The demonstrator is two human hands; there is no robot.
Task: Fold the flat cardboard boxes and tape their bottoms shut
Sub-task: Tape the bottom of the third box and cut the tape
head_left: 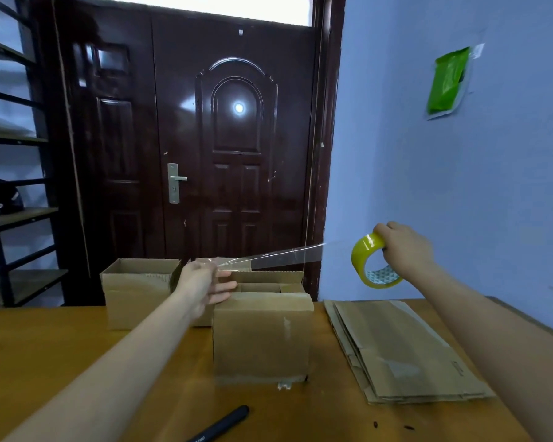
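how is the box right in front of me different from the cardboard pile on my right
The box is folded up and stands as a block, while the pile is several pieces lying flat and stacked. The box stands in the middle of the table, between the arms; the pile lies beside it, under the right forearm. Both are plain brown cardboard resting on the table, and neither hand touches them.

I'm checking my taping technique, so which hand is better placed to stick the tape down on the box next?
Probably the left hand. It pinches the free end of the tape strip directly above the near box, while the right hand holds the tape roll off to the side, higher up.
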